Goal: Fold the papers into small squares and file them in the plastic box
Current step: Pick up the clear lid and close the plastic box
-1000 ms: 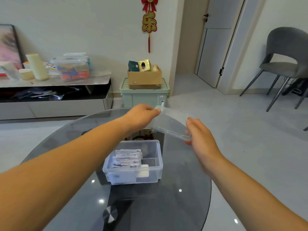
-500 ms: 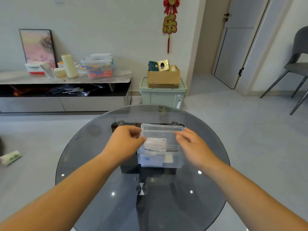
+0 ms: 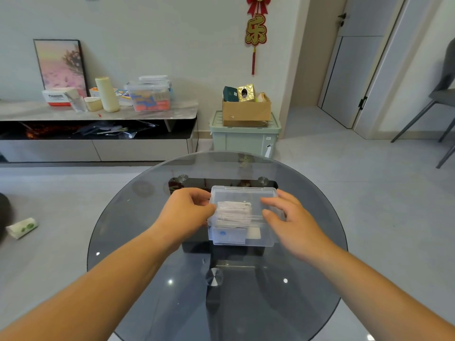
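The clear lid (image 3: pixel 243 191), held up in the air between both hands a second ago, now lies flat on the plastic box (image 3: pixel 240 238), and the view has swung left to centre on the box.

At far left, a framed picture (image 3: pixel 61 65) leans on the wall above a low cabinet (image 3: pixel 98 113) that carries tubs and packets. Nearer, a round smoked-glass table (image 3: pixel 138 242) fills the middle of the view.

The person's left hand (image 3: pixel 187 212) reaches in from the lower left. Its fingers curl over the left rim of the lid and its thumb presses the box's left side, so it grips the lid there.

The plastic box stands on the table, just beyond its centre. A stack of folded papers (image 3: pixel 234 212) shows through the clear lid, inside the box.

Behind the table, a cardboard box (image 3: pixel 246 112) sits on a pale green storage tub (image 3: pixel 243 140), under a red wall ornament (image 3: pixel 255 30).

The right hand (image 3: pixel 290 221) comes in from the lower right with its fingers spread and relaxed, holding nothing. Its fingertips lie at the lid's right edge; whether they press down cannot be told.

At far right stands a grey chair (image 3: pixel 443 97).
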The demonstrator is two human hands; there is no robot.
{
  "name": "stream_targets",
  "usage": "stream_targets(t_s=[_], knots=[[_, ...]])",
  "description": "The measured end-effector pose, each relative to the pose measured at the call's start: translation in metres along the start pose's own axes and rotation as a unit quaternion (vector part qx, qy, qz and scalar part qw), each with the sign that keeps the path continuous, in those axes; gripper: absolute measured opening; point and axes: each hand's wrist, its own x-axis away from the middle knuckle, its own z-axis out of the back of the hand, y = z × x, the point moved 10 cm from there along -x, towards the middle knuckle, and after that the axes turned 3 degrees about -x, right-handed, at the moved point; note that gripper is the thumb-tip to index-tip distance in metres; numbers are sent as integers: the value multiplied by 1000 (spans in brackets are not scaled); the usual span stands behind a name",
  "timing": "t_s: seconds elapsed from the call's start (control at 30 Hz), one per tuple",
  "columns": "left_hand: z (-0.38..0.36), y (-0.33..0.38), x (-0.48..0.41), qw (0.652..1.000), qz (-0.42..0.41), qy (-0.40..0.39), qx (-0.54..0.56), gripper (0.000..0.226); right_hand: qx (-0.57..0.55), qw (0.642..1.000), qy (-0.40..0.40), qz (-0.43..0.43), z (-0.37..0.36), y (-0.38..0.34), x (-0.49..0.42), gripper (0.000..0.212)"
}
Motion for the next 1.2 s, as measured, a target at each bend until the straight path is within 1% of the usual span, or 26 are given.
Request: stream_targets(t_s=[0.17,0.3,0.47,0.6,0.73,0.83,0.93,1.03,1.13,1.2], knots=[[0,-4,-1,999,23,1,33,17,13,1000,-11,15,-2,-1,1,34],[-2,-8,-1,996,49,-18,74,18,24,999,-21,21,-5,-2,3,34],[-5,-10,0,993,66,-25,98,20,34,998,-34,32,-7,-2,6,43],[-7,-10,3,994,56,-39,84,19,25,998,-43,40,-3,1,6,43],[-5,-10,5,996,37,-26,73,18,5,998,-47,38,-2,6,6,39],[-5,-12,3,996,41,-21,72,17,8,998,-53,39,-3,8,6,42],[-6,-16,2,997,54,-25,59,19,69,994,-59,56,-5,9,8,51],[-5,-17,1,998,53,-21,22,22,113,990,-52,65,-4,10,10,51],[-5,-25,-1,997,80,-20,4,26,108,990,-60,64,-4,12,9,51],[-9,-31,2,992,118,-41,13,27,90,992,-60,58,-3,12,7,46]])
